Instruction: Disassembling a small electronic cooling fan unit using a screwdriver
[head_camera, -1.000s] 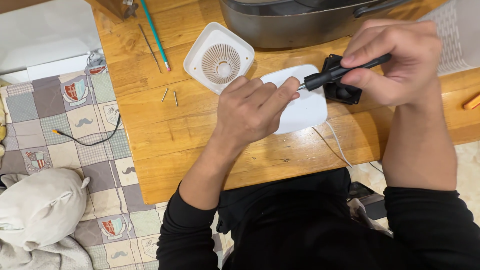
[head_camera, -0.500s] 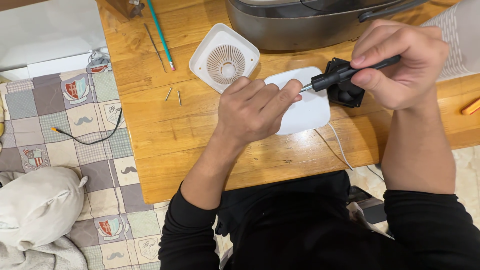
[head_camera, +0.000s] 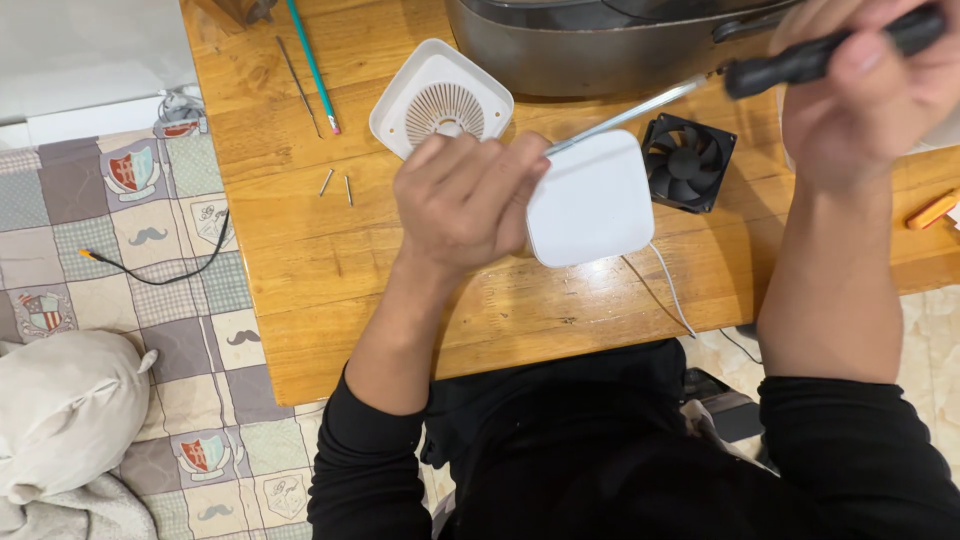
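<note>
Glossy honey-coloured wood grain marks the low table (head_camera: 420, 310) that fills the middle of the frame, with a quilted patchwork mat (head_camera: 110, 260) and a soft grey cushion (head_camera: 60, 410) at lower left. Nearest the black-sleeved body, the left hand (head_camera: 465, 200) curls its fingers together over the edge of a smooth white rounded-square housing (head_camera: 595, 200) at centre, gripping it. A thin white cord (head_camera: 672, 290) trails from it toward the table edge. At upper right, the right hand (head_camera: 870, 90) is closed around the black handle of a screwdriver (head_camera: 700, 90), whose slim metal shaft slants down to the housing's upper left corner. Just right of the housing lies a square black fan (head_camera: 688, 160). Farther back sit a white slotted grille cover (head_camera: 442, 98), two small screws (head_camera: 337, 184), a teal pencil (head_camera: 312, 65) and a dull metal pot (head_camera: 600, 45).
</note>
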